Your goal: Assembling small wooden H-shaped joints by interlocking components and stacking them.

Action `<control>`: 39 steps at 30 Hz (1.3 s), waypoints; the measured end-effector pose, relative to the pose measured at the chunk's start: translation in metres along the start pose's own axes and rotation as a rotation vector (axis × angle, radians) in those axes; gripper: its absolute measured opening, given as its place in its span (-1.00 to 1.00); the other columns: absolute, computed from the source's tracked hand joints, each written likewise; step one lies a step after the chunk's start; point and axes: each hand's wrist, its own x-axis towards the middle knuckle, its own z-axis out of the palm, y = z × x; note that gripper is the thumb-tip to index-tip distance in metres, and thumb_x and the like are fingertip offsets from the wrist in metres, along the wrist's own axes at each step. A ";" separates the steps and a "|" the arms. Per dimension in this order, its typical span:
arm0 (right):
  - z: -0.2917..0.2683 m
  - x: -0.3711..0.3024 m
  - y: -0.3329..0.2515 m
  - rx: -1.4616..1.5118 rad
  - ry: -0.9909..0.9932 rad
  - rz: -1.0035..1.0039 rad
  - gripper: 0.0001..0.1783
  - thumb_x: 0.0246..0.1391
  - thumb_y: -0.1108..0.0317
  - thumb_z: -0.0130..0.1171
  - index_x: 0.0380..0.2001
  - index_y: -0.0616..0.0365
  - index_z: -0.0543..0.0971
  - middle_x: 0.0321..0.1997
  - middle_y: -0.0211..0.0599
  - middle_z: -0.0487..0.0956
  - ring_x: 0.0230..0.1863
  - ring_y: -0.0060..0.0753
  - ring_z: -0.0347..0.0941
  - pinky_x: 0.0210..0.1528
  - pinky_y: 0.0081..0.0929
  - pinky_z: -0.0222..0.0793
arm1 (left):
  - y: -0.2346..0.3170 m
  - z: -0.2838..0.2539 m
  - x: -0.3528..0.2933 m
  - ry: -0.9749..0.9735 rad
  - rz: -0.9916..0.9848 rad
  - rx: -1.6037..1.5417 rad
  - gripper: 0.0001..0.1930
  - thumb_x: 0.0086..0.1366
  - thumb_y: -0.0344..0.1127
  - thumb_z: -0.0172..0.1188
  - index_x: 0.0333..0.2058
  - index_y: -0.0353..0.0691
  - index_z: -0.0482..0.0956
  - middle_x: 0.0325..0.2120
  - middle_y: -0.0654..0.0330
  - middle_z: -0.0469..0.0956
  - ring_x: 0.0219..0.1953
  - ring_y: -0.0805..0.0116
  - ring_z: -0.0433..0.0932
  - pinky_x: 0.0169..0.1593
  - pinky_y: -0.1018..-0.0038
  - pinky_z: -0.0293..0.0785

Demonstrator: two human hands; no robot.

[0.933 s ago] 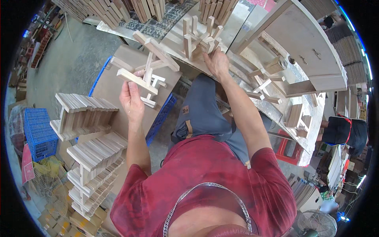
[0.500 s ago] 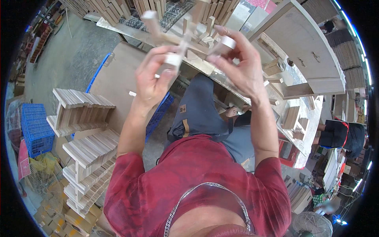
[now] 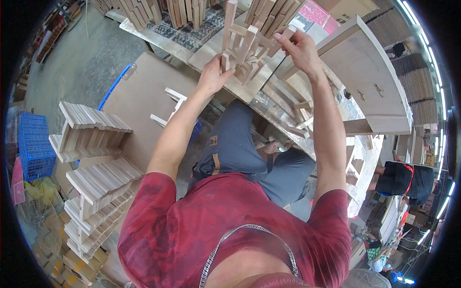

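Note:
My left hand [image 3: 214, 76], at the near edge of the workbench, has its fingers closed on a short wooden bar [image 3: 225, 62]. Farther to the right, my right hand [image 3: 301, 52] pinches the upper end of another wooden bar [image 3: 282, 40], which slants down toward the bench. Between the hands stands a cluster of pale wooden frames [image 3: 247, 44], with uprights and crosspieces overlapping. Whether the held bars are joined to that cluster cannot be made out. Beside my left forearm, a small white-edged wooden frame [image 3: 175, 102] lies on the brown board.
Stacked wooden slat pieces [image 3: 98, 175] stand on the brown board [image 3: 144, 91] at left. A blue crate [image 3: 36, 146] is beyond them. A large wooden panel [image 3: 365, 79] leans on the right side of the bench. Bundled wood strips [image 3: 185, 12] stand at the back. Another person [image 3: 406, 178] is at far right.
Both hands have moved away from my body over the bench, from holding blurred wooden pieces up close. The small frame beside my left forearm now shows on the board.

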 end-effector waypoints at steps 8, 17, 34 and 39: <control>0.009 -0.009 0.012 0.154 -0.070 -0.036 -0.70 0.25 0.17 0.36 -0.10 0.16 0.67 -0.45 -0.53 0.60 -0.48 -0.72 0.38 -0.43 -0.61 0.34 | -0.013 0.000 -0.001 0.016 0.051 -0.083 -0.37 0.11 -0.13 0.52 0.04 -0.39 0.51 -0.13 -0.06 0.68 -0.05 0.10 0.69 0.04 0.31 0.58; 0.005 0.002 0.018 0.185 -0.136 -0.066 -0.70 0.25 0.18 0.36 -0.11 0.18 0.66 -0.41 -0.50 0.62 -0.48 -0.71 0.37 -0.43 -0.63 0.33 | -0.015 -0.008 0.011 -0.099 0.049 -0.023 -0.29 -0.02 -0.07 0.61 0.03 -0.33 0.53 -0.16 0.04 0.69 -0.10 0.24 0.68 0.01 0.35 0.58; 0.009 0.010 0.021 0.127 -0.245 0.036 -0.74 0.27 0.25 0.33 -0.08 0.17 0.65 -0.28 -0.48 0.68 -0.44 -0.70 0.39 -0.36 -0.62 0.38 | -0.054 0.030 0.008 -0.116 -0.005 -0.422 -0.42 0.03 -0.36 0.56 0.02 -0.25 0.50 -0.14 0.18 0.64 -0.08 0.46 0.60 0.05 0.45 0.51; 0.006 0.004 0.025 0.154 -0.204 0.005 -0.74 0.27 0.26 0.32 -0.09 0.18 0.65 -0.32 -0.48 0.68 -0.43 -0.70 0.42 -0.35 -0.62 0.38 | -0.046 0.023 0.006 -0.093 0.058 -0.338 -0.47 0.01 -0.28 0.58 -0.06 -0.25 0.56 -0.34 0.28 0.54 -0.29 0.45 0.48 -0.15 0.46 0.44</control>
